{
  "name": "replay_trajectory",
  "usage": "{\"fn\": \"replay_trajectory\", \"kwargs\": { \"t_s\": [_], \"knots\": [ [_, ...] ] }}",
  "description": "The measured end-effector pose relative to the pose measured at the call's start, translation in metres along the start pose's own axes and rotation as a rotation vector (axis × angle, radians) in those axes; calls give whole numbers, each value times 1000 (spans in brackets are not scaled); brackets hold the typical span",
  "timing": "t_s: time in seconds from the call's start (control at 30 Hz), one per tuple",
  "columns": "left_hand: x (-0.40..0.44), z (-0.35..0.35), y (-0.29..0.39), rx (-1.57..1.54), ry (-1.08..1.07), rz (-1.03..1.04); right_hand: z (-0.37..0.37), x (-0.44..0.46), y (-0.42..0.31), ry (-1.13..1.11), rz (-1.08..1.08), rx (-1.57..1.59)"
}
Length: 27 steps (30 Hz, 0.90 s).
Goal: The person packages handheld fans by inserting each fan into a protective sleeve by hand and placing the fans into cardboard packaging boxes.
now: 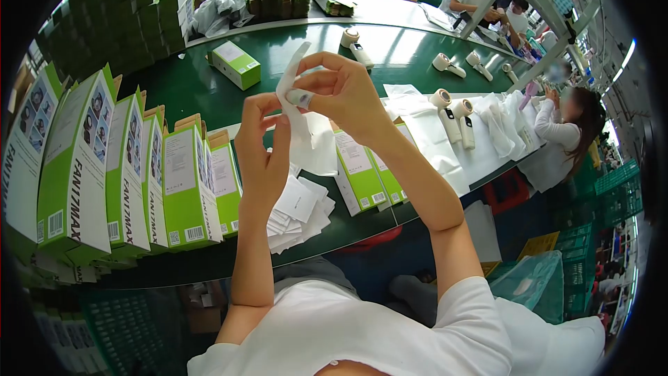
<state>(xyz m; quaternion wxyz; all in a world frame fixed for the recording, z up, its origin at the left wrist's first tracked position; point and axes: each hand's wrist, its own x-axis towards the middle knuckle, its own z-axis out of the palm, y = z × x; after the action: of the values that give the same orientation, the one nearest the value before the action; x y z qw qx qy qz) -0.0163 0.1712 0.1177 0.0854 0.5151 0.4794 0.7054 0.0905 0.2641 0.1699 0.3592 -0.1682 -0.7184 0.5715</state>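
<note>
My left hand [264, 143] and my right hand [344, 97] are raised close together above the near edge of the bench. Between them is a thin, soft white pouch [316, 146], its upper end folded and standing up past my fingers. Both hands pinch it near the top. A small whitish piece with a dark mark shows at my right thumb; I cannot make out what it is. Under the pouch lies a loose pile of white leaflets [296, 205]. Whether anything is inside the pouch cannot be seen.
Open green-and-white fan boxes [80, 160] stand in a row at left. Another box [235, 65] lies on the green bench [167, 87]. White handheld fans [466, 125] rest on white pouches at right; several more lie farther back. Co-workers [567, 125] sit at right and beyond.
</note>
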Motion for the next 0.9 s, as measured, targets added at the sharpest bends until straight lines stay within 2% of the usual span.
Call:
{"fn": "replay_trajectory", "kwargs": {
  "t_s": [0.1,0.23,0.27,0.33,0.4,0.43,0.5,0.57,0.63,0.67,0.73,0.8,0.83,0.9],
  "knots": [
    [5,2,12,-164,115,-39,8,1,-1,64,-127,65],
    [4,2,19,45,132,265,17,-11,-7,79,-346,127],
    [2,2,16,110,112,279,14,-12,-4,81,-345,127],
    [-3,6,1,173,87,289,-5,-15,17,52,-194,101],
    [-9,16,-19,154,-40,119,-26,-23,41,20,-41,72],
    [-15,20,-28,150,-41,115,-34,-28,54,43,32,32],
    [-24,31,-49,58,-35,-127,-55,-40,74,70,98,-15],
    [-31,40,-65,-34,-28,-371,-83,-59,84,171,345,-216],
    [-35,49,-72,-110,-36,-390,-108,-75,83,23,500,-516],
    [-37,56,-69,-115,-34,-387,-122,-78,77,24,498,-522],
    [-46,73,-58,-71,-123,-363,-143,-81,65,-420,587,-622],
    [-55,82,-45,-63,-211,-337,-156,-65,50,-280,549,-308],
    [-61,86,-43,-67,-208,-333,-165,-48,56,-280,546,-313],
    [-76,94,-45,-34,-321,-288,-188,-3,90,89,290,-242]
  ]
}}
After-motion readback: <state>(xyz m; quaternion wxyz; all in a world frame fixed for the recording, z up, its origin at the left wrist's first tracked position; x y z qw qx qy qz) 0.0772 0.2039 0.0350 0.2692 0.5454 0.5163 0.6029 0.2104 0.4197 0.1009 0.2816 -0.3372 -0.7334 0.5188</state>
